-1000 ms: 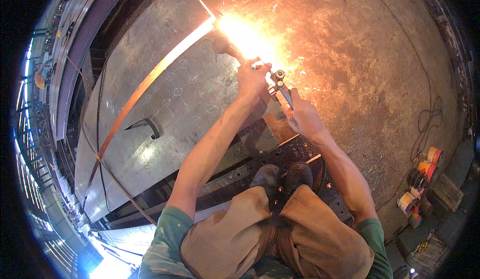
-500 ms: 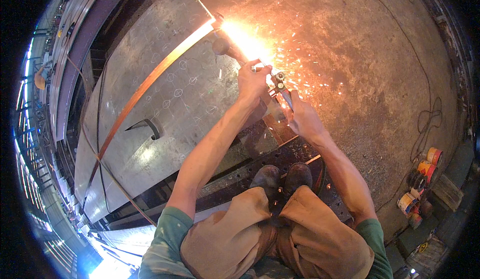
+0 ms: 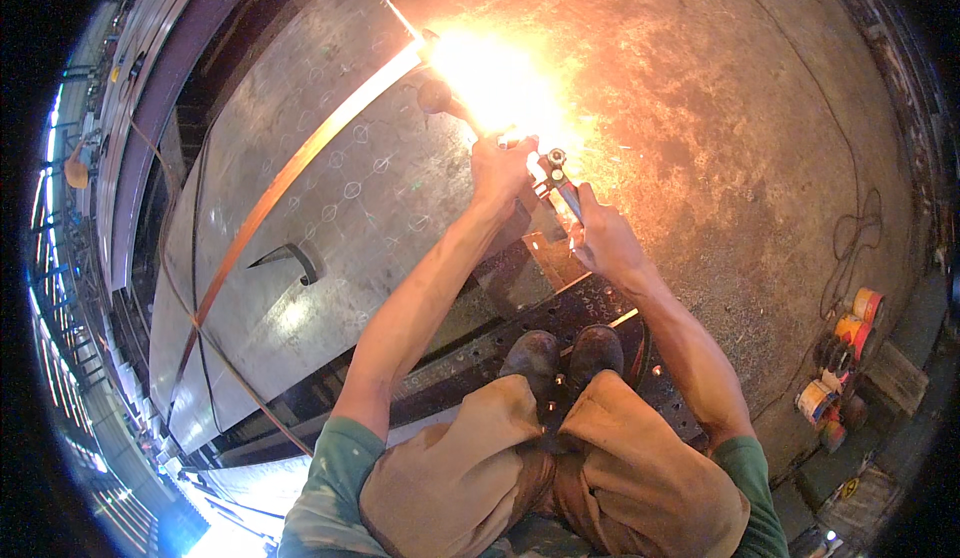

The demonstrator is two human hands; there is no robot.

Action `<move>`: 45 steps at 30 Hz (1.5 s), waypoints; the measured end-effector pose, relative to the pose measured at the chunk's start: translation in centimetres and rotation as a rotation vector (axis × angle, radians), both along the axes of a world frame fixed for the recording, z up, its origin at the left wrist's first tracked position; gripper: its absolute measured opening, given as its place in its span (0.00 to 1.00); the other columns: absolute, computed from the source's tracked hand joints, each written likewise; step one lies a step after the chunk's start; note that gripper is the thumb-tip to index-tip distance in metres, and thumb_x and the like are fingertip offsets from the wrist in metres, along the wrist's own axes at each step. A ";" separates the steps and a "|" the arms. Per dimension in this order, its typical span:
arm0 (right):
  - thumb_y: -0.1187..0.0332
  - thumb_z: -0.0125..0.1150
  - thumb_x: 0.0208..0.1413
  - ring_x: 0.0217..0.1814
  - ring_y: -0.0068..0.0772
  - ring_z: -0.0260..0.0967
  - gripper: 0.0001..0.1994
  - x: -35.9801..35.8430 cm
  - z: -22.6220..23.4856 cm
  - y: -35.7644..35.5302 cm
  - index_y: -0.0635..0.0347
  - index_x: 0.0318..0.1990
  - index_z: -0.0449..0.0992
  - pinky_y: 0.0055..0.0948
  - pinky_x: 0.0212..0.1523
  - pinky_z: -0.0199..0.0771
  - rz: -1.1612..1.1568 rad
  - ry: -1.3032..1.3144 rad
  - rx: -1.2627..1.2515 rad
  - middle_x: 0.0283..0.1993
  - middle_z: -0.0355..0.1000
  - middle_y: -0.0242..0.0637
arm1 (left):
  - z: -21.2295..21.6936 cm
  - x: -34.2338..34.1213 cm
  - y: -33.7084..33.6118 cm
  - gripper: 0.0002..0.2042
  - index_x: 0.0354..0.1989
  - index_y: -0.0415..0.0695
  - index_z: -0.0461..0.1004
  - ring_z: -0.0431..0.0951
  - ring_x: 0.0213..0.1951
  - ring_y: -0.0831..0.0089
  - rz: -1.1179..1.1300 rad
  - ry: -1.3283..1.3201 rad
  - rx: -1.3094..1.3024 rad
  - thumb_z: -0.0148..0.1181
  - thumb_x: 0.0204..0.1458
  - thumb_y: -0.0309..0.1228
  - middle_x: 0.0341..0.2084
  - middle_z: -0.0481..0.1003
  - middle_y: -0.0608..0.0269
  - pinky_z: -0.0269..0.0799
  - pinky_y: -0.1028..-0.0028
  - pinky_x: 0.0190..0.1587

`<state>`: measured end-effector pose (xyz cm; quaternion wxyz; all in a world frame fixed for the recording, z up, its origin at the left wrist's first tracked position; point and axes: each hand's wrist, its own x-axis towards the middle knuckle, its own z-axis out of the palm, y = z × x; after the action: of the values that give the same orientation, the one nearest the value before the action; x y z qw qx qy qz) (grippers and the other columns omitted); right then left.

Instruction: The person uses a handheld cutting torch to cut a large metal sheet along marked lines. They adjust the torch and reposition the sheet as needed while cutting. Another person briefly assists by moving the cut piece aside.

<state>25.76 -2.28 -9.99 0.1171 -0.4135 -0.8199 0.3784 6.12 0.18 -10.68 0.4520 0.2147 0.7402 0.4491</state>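
Note:
My right hand (image 3: 607, 238) is closed around the handle of a cutting torch (image 3: 565, 194), just below its valve knobs. My left hand (image 3: 497, 170) grips farther forward, with its fingers closed at the torch's front tubes. The flame glare (image 3: 500, 73) hides the torch tip and the plate edge there. A large grey steel plate (image 3: 250, 138) with chalk circles lies to the left. Along it runs a long curved metal strip (image 3: 290, 170), lit orange. A dark round-headed tool (image 3: 435, 97) sits beside the glare, its shaft leading to my left hand; whether I touch it is unclear.
A small hooked metal piece (image 3: 304, 260) lies on the plate. Hoses (image 3: 235, 373) cross the plate's left end. My boots (image 3: 532, 356) stand on a perforated dark beam. Several paint cans (image 3: 858, 333) are at the right, by a coiled cable (image 3: 858, 220) on the concrete floor.
The glare has grown much larger and brighter, covering most of the separate sparks. My left hand has shifted slightly down and left; my right hand stays almost where it was.

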 end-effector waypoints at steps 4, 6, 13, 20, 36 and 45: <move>0.75 0.56 0.56 0.33 0.71 0.72 0.18 -0.1 0.0 -0.3 0.67 0.52 0.60 0.61 0.32 0.68 -0.022 0.026 0.017 0.27 0.71 0.64 | 0.7 0.4 -0.1 0.16 0.46 0.31 0.78 0.77 0.28 0.74 0.019 0.001 0.013 0.68 0.51 0.28 0.31 0.80 0.55 0.72 0.70 0.30; 0.75 0.55 0.56 0.33 0.71 0.72 0.18 -0.1 0.0 -0.3 0.67 0.52 0.60 0.61 0.32 0.68 -0.023 0.021 0.000 0.28 0.71 0.64 | 1.2 0.4 -0.1 0.16 0.46 0.31 0.78 0.76 0.28 0.74 0.023 -0.017 -0.013 0.68 0.51 0.28 0.30 0.80 0.56 0.72 0.70 0.30; 0.75 0.55 0.57 0.31 0.70 0.72 0.17 0.1 0.1 -0.4 0.67 0.52 0.60 0.60 0.30 0.68 -0.024 0.020 0.020 0.27 0.72 0.63 | 1.6 0.6 -0.2 0.19 0.51 0.33 0.76 0.76 0.28 0.75 0.010 -0.004 -0.015 0.68 0.51 0.28 0.30 0.79 0.58 0.72 0.72 0.30; 0.75 0.55 0.57 0.29 0.70 0.71 0.17 0.3 0.5 -0.5 0.68 0.52 0.61 0.59 0.29 0.67 -0.007 0.016 0.016 0.25 0.71 0.62 | 1.0 0.5 -0.3 0.22 0.55 0.33 0.75 0.77 0.26 0.74 -0.017 -0.026 -0.007 0.68 0.51 0.28 0.30 0.80 0.57 0.74 0.71 0.27; 0.76 0.54 0.57 0.31 0.70 0.72 0.19 0.7 0.3 -0.8 0.66 0.54 0.59 0.59 0.30 0.68 -0.019 -0.017 -0.019 0.26 0.72 0.62 | 1.4 1.1 -0.5 0.08 0.27 0.36 0.77 0.73 0.22 0.76 0.007 -0.015 0.027 0.68 0.51 0.28 0.20 0.77 0.63 0.68 0.70 0.25; 0.75 0.55 0.57 0.33 0.72 0.72 0.18 1.3 0.0 -0.9 0.65 0.54 0.60 0.60 0.32 0.69 -0.025 -0.053 -0.118 0.28 0.73 0.63 | 0.9 1.1 -0.6 0.08 0.32 0.34 0.77 0.75 0.25 0.75 -0.020 0.053 -0.035 0.67 0.51 0.26 0.23 0.77 0.61 0.69 0.70 0.26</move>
<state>27.03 -3.17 -10.02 0.0755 -0.4398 -0.7937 0.4134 7.19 -0.37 -9.80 0.4402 0.2259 0.7575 0.4258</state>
